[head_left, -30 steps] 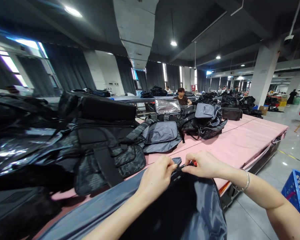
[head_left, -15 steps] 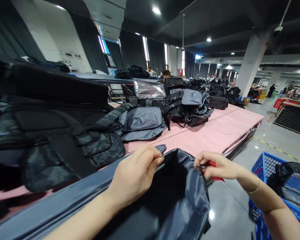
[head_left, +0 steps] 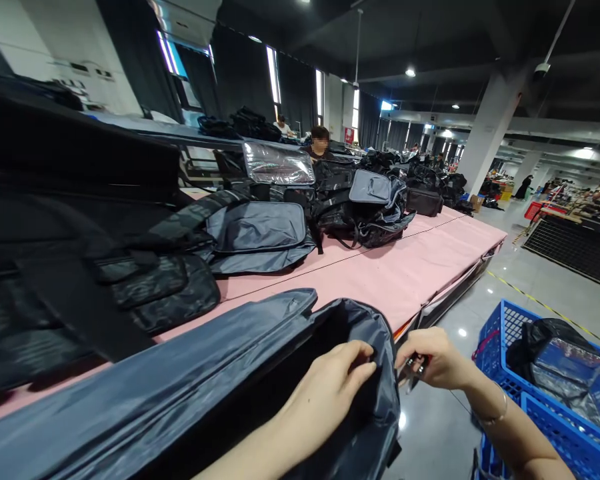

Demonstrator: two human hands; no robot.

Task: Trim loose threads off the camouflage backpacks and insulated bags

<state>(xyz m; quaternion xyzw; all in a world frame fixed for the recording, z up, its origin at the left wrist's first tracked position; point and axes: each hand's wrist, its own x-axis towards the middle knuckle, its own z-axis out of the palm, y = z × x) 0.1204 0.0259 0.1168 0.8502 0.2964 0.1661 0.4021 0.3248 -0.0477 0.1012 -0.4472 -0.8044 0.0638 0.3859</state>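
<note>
The left hand (head_left: 330, 383) is closed on the dark rim of a long grey-blue nylon bag (head_left: 180, 393), with its fingers (head_left: 363, 353) curled over the edge of the open mouth. This bag lies across the near edge of the pink cloth-covered table (head_left: 405, 273), and its open end hangs a little over the table corner. The right hand (head_left: 433, 357) is just beside the bag's end and is closed around a small tool with a red handle and a metal tip (head_left: 415, 367) — only a part of the tool shows between the fingers, so I cannot tell exactly what tool it is. On the wrist there is a thin silver bangle (head_left: 495, 410). To the right, on the shiny floor, stands a blue plastic crate (head_left: 510, 327) with black bags inside. Farther on the table lie piles of black and grey bags (head_left: 260, 233), and a person in dark clothes (head_left: 320, 143) sits behind them.
</note>
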